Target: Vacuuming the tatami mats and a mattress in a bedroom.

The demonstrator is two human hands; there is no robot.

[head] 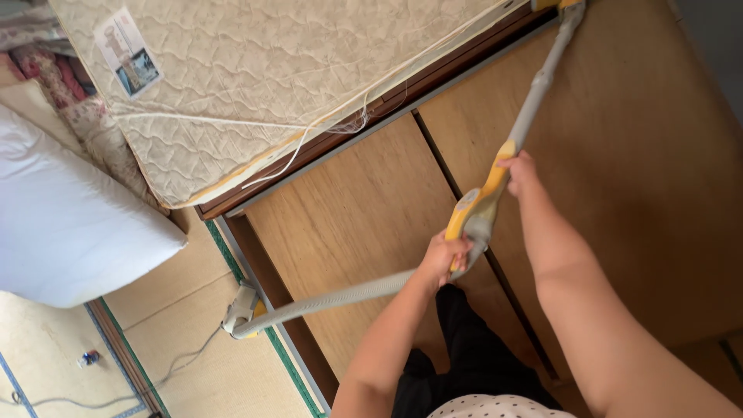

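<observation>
Wooden floor [348, 209] runs beside a quilted mattress [255, 85] (tatami further off). My left hand [443, 259] and right hand [520, 172] both clasp the vacuum wand [495, 182], angled toward the mattress.

Left hand [443, 258] grips the vacuum handle [474, 213] at its lower end; right hand [518, 172] clasps it higher up. The grey hose [333, 298] trails left of the left hand, over the wooden floor [348, 209].

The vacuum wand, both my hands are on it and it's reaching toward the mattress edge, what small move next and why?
Probably push the wand slightly further forward. Left hand and right hand grip its handle, and its far end runs off frame beside the mattress.
</observation>
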